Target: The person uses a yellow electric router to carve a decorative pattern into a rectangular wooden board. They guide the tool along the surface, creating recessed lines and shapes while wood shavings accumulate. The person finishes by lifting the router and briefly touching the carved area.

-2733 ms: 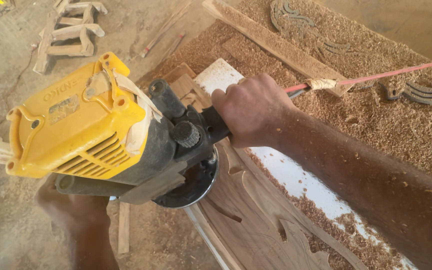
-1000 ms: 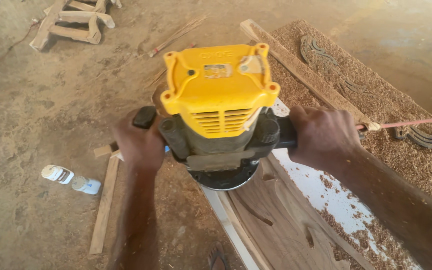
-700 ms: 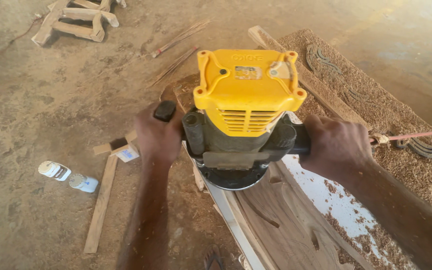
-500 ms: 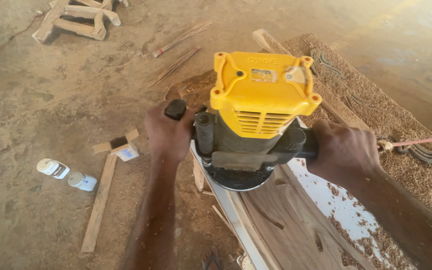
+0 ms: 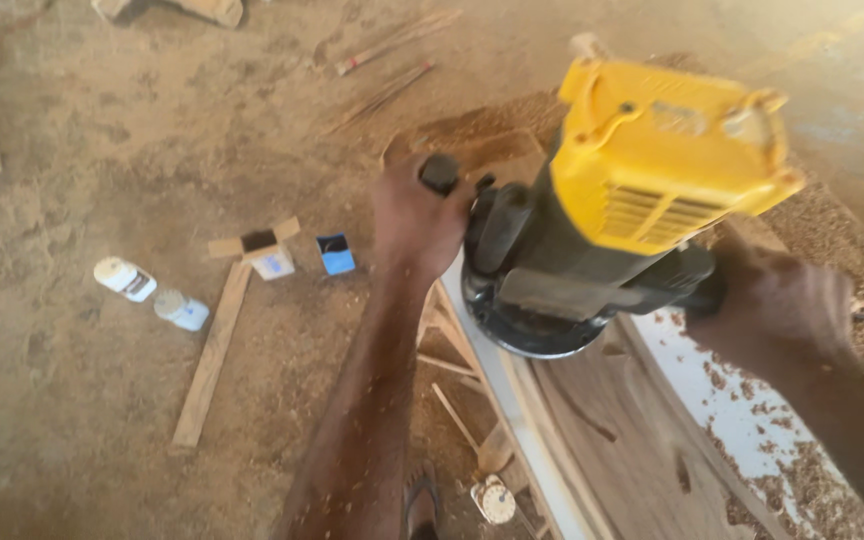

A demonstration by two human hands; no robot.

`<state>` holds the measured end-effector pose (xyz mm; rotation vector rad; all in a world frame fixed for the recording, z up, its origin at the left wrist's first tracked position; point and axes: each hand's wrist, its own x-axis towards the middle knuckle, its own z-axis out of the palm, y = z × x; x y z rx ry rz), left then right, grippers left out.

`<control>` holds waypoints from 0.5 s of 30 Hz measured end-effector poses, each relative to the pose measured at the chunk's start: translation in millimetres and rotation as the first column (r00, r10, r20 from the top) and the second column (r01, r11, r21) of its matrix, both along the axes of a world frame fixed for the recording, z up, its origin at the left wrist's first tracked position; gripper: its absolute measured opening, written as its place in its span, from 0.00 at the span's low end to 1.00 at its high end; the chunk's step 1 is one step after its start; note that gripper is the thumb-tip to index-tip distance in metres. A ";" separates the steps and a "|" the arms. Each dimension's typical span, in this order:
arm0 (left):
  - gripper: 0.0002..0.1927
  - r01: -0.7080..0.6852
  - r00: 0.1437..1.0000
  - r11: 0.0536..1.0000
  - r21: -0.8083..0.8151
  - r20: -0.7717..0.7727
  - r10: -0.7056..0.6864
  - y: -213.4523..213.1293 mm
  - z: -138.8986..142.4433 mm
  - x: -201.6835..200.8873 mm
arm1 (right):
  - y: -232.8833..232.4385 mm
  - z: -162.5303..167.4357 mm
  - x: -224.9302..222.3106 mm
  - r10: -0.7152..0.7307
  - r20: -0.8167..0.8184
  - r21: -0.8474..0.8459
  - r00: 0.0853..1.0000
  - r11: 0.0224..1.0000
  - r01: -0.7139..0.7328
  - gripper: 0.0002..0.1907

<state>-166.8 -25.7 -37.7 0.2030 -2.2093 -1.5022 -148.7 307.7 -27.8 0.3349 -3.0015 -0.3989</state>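
Router (image 5: 612, 230), yellow top and dark body, sits dead centre, round base on the near end of the wooden board (image 5: 642, 450), which runs off toward 5 o'clock. Right hand (image 5: 782, 305) at 3 o'clock of the router, fingers wrapped tight round the side handle. Left hand (image 5: 417, 215) at 9 o'clock, fingers closed over the black knob. The base looks to overhang the board's left edge, so the risk is tipping: uneven downward push from the left hand could rock the tool and gouge the wood. Sawdust (image 5: 802, 470) on the white sheet (image 5: 722, 400) at 4 o'clock could make the base skate. A foot in a sandal (image 5: 420, 500) at 6 o'clock sits under the bench edge, exposed if the tool slips off. Farther out, two small bottles (image 5: 147, 293) and a wooden strip (image 5: 212, 355) at 9 o'clock lie on the dirt floor, a trip hazard.
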 end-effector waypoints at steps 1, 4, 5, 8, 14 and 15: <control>0.08 -0.008 0.998 1.000 -0.028 -0.064 0.006 -1.6 -0.3 -0.2 | -2.3 -0.3 1.1 -0.007 0.002 -0.002 1.000 1.000 0.007 0.09; 0.08 -0.024 0.991 0.998 -0.053 -0.131 0.017 -3.2 -1.3 2.0 | -6.2 2.1 2.9 -0.035 0.014 0.044 0.999 0.998 0.035 0.13; 0.07 -0.022 0.997 0.999 -0.025 -0.074 0.020 -2.5 -1.3 3.1 | -7.2 2.9 3.3 -0.049 0.018 0.090 0.999 0.995 0.047 0.14; 0.08 -0.010 0.999 1.000 0.024 0.041 0.009 3.1 -0.5 6.8 | -4.9 2.7 2.6 -0.087 0.044 0.146 0.995 0.986 0.079 0.13; 0.11 -0.033 0.991 0.999 0.002 0.127 0.033 10.7 3.2 9.3 | 13.3 -15.1 -8.9 0.033 0.004 0.045 0.999 0.998 -0.033 0.09; 0.12 -0.023 0.984 1.000 0.005 0.176 0.022 12.1 3.1 8.4 | 17.0 -18.2 -11.7 0.063 -0.017 0.040 0.998 0.997 -0.062 0.08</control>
